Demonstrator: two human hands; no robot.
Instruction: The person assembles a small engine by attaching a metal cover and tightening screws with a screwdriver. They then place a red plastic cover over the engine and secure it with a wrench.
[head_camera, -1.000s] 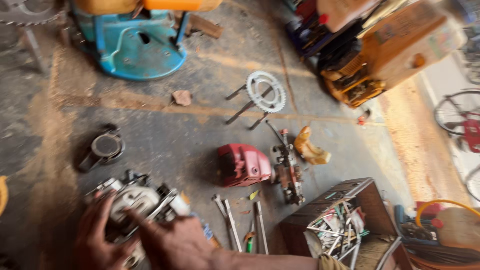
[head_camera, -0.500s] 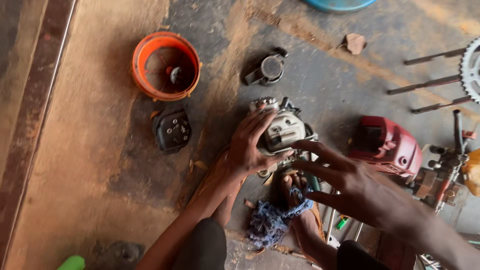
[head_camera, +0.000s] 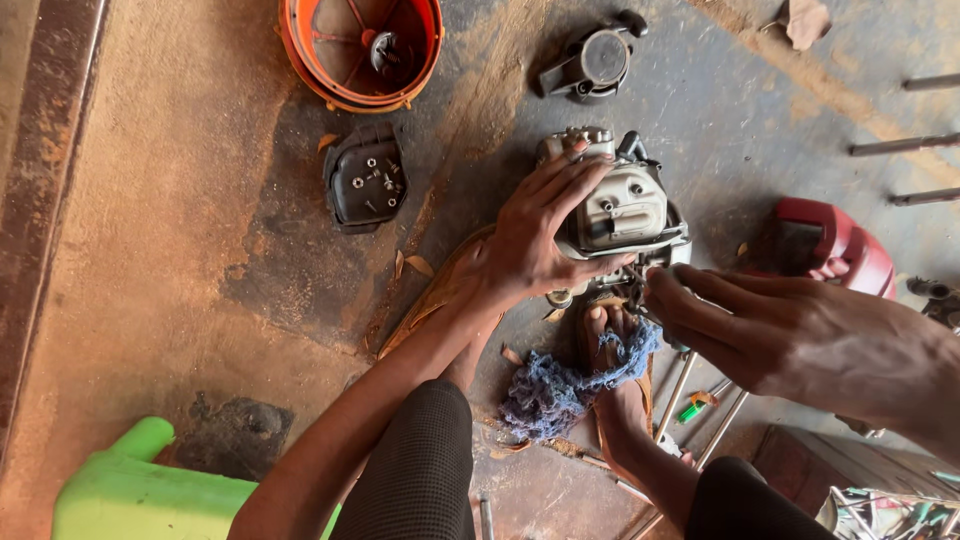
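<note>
A grey metal engine block (head_camera: 622, 208) sits on the dirty concrete floor. My left hand (head_camera: 535, 232) grips its left side, fingers spread over the top. My right hand (head_camera: 770, 330) reaches in from the right, its fingertips pinching a small part at the engine's lower edge; what it pinches is too small to tell. A blue rag (head_camera: 565, 385) lies just below the engine, over my bare foot (head_camera: 622, 420).
An orange round cover (head_camera: 362, 48) lies at the top, a black cover with screws in it (head_camera: 366, 178) below it, and a dark round part (head_camera: 592, 62) at upper right. A red housing (head_camera: 832, 245), metal rods (head_camera: 905, 145), a green plastic container (head_camera: 140, 490) and a wooden box (head_camera: 830, 470) surround me.
The view swung left and closer over the engine. My left hand settled firmly on the engine and my right hand came in from the right to its lower edge.
</note>
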